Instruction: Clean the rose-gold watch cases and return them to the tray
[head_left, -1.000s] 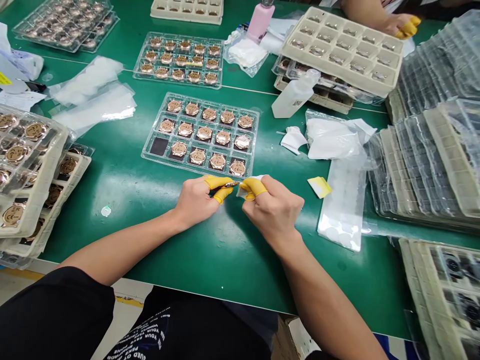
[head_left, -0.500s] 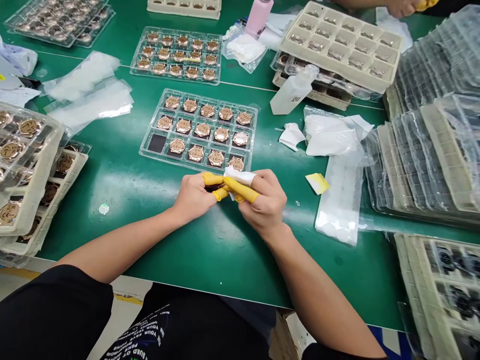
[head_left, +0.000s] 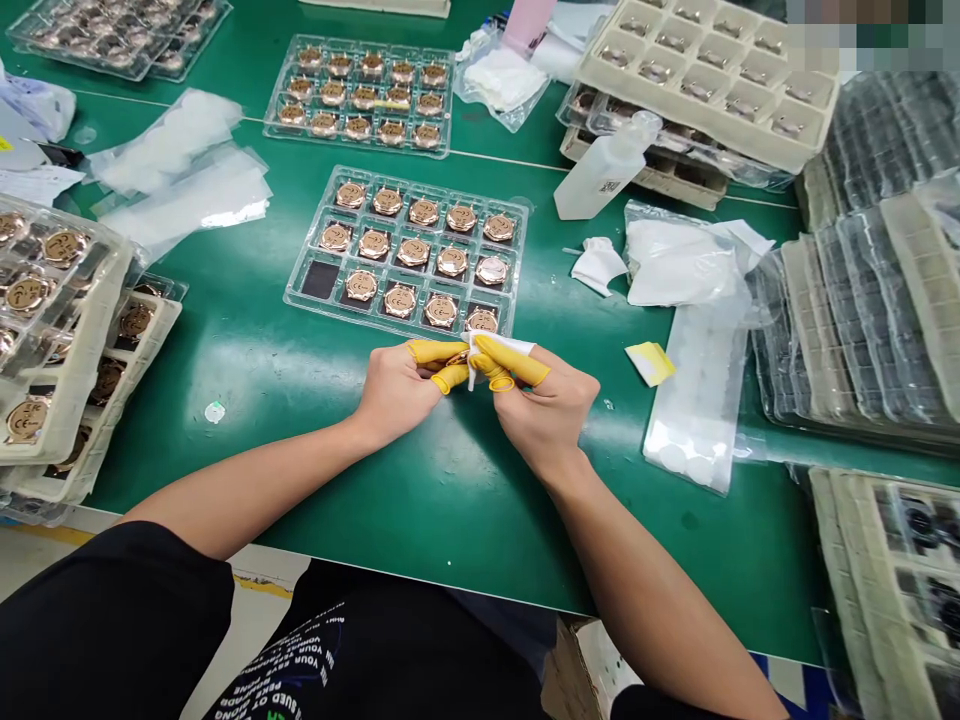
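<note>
My left hand (head_left: pixel 401 385) is closed on a watch case (head_left: pixel 459 358), mostly hidden between its thumb and finger. Yellow finger cots cover the gripping fingertips of both hands. My right hand (head_left: pixel 544 395) pinches a white wipe (head_left: pixel 525 346) against that case. Just beyond my hands lies a clear plastic tray (head_left: pixel 294 292) of rose-gold watch cases, backs upward with printed marks. Its near left compartment shows only a black pad (head_left: pixel 320 279), without a case.
Another clear tray (head_left: pixel 271 128) of cases lies farther back. Stacked trays stand at the left (head_left: pixel 112 400) and right (head_left: pixel 840 320). A white squeeze bottle (head_left: pixel 596 170), crumpled wipes (head_left: pixel 671 260), a yellow-white slip (head_left: pixel 651 364) and a clear strip (head_left: pixel 694 400) lie to the right.
The whole view has shifted slightly. My right hand has turned a little, and the wipe now hangs down between the fingers at the watch case. Both grips continue.
</note>
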